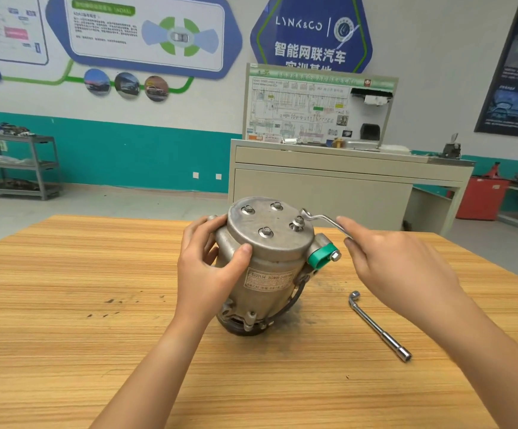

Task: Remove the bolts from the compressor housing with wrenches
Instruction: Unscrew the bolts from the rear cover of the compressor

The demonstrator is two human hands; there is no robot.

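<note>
A grey metal compressor housing [270, 267] stands upright on the wooden table [66, 305]. Several bolts sit in its round top cover; the right one [298, 223] is raised above the cover, the front one [265, 233] sits low. My left hand [211, 267] grips the housing's left side, thumb on the cover's rim. My right hand [397, 267] holds the handle of a bent silver wrench [322, 218], whose ring end lies at the cover's far right edge, just behind the raised bolt.
An L-shaped socket wrench [378, 326] lies on the table right of the housing. A green cap with a bolt [322, 254] sticks out of the housing's right side. Beyond the table stand a beige training bench [329, 184] and a grey shelf rack [19, 165].
</note>
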